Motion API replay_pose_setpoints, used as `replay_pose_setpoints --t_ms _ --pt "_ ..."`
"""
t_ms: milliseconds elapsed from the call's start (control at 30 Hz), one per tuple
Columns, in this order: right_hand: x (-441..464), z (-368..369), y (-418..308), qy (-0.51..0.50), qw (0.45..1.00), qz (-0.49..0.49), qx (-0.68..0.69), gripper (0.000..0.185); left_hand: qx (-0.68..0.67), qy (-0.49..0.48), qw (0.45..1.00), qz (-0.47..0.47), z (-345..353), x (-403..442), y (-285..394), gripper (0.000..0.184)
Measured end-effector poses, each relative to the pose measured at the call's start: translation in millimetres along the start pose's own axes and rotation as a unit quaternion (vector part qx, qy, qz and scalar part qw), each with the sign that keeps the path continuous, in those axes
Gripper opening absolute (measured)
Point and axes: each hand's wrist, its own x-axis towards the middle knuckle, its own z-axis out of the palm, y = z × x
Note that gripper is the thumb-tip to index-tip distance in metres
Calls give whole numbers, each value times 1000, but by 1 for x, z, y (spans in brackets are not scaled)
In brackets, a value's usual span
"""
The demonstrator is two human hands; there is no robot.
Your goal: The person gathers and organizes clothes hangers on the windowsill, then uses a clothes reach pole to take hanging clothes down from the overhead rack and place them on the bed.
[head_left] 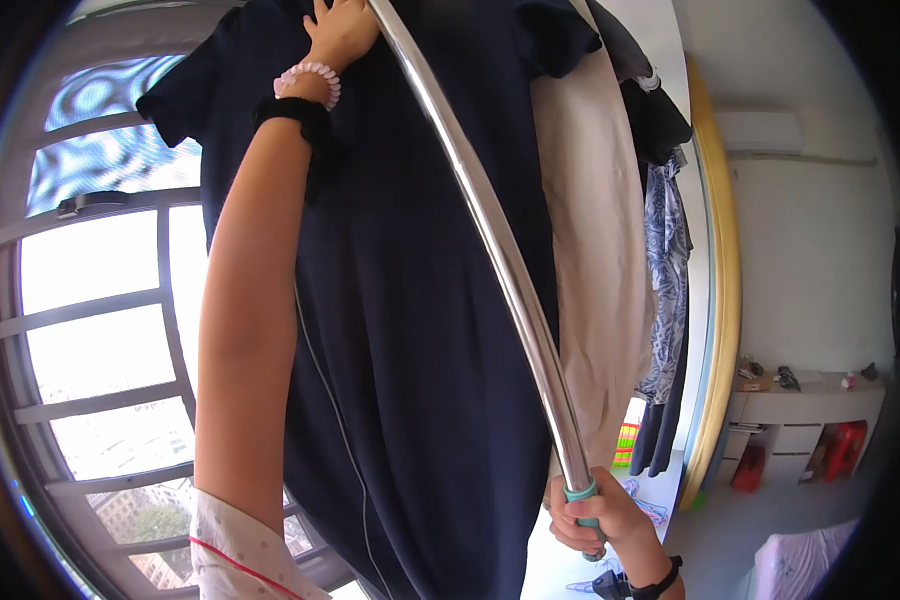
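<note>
A long dark navy short-sleeved garment [420,300] hangs in front of me and fills the middle of the view. Against its upper part lies my left hand [342,32], fingers apart, partly cut off by the top edge; a pale beaded bracelet and a black band circle that wrist. My right hand [602,515] is closed around the green grip at the lower end of a shiny metal pole [490,215]. The pole slants up and left across the garment, and its upper end is out of view beside my left hand.
A beige garment [595,220] and a blue-and-white patterned one [662,270] hang to the right. Barred windows [100,350] line the left. Beyond a yellow-edged doorway [715,280] stands a white cabinet [800,408]. Hangers [645,505] are visible near my right hand.
</note>
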Motion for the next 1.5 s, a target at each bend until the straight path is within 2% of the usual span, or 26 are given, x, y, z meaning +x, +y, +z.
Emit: replay_pose_setpoints --t_ms 33,67,100,133,167,267,333,433,533,600,667,733,833,867,933,967,1000,1067,1133,1200,1233,1267,1333,1400,1467,1500 --pt "-1 8 7 20 1000 -5 -17 26 106 43 988 101 10 18 -30 34" --pt "-2 13 15 40 998 -12 -36 25 109 46 988 103 8 22 -39 34" --pt "-7 16 27 38 999 0 -19 25 -74 -12 993 92 5 25 -45 38" --pt "-11 22 39 70 997 11 23 24 -257 -70 961 76 1 27 -48 42" --pt "-18 22 50 83 996 -7 33 25 -286 -113 952 10 -12 19 -42 45" --pt "-38 21 63 101 994 -29 28 27 -292 -94 951 -34 -35 3 -9 48" --pt "-46 20 64 105 994 -37 17 27 -306 -115 945 -5 -38 0 9 52" --pt "-55 19 62 91 995 -38 32 25 -363 -60 930 -28 -24 -2 22 44" --pt "-62 34 53 74 996 -13 56 25 -333 -39 942 -20 5 7 10 44" --pt "-69 35 67 104 994 3 19 25 -346 -20 938 -32 -19 -2 33 49" --pt "-87 26 87 63 990 28 123 27 -242 -118 952 -147 -37 -2 53 59" --pt "-98 20 94 64 993 30 94 27 -228 -123 947 -191 -55 -12 81 68" --pt "-112 8 104 69 997 25 23 28 -247 18 955 -162 -67 -28 107 71" --pt "-115 6 104 71 997 21 -1 29 -249 16 955 -162 -72 -26 110 71" --pt "-116 -2 99 86 994 0 -65 35 -256 24 939 -231 -80 -18 105 76" --pt "-111 3 85 66 997 -15 -41 39 -256 50 935 -240 -61 -5 89 79" --pt "-105 9 70 47 998 -31 -16 43 -228 28 945 -234 -56 4 80 78" --pt "-88 17 42 -41 996 -25 80 52 -304 1 914 -270 -63 6 80 78" --pt "-63 29 23 -72 992 -41 93 55 -314 -1 901 -301 -66 3 82 75" --pt "-45 38 23 -70 992 -45 98 54 -401 -31 885 -232 -72 -5 80 69" --pt "-42 41 29 -83 987 -59 123 55 -336 -17 916 -218 -84 -16 96 63" --pt "-42 42 36 -100 981 -68 151 57 -399 -87 890 -202 -99 -23 109 70" --pt "-54 57 30 -112 959 -50 256 62 -307 21 942 -137 -60 -35 128 78" --pt "-58 70 21 -95 958 -51 265 63 -290 -3 949 -127 -41 -34 131 82" --pt "-60 75 7 -76 958 -57 272 65 -356 -34 926 -122 -24 -27 140 76" --pt "-62 75 1 -54 971 -66 224 65 -324 -12 943 -74 -3 -16 129 73"
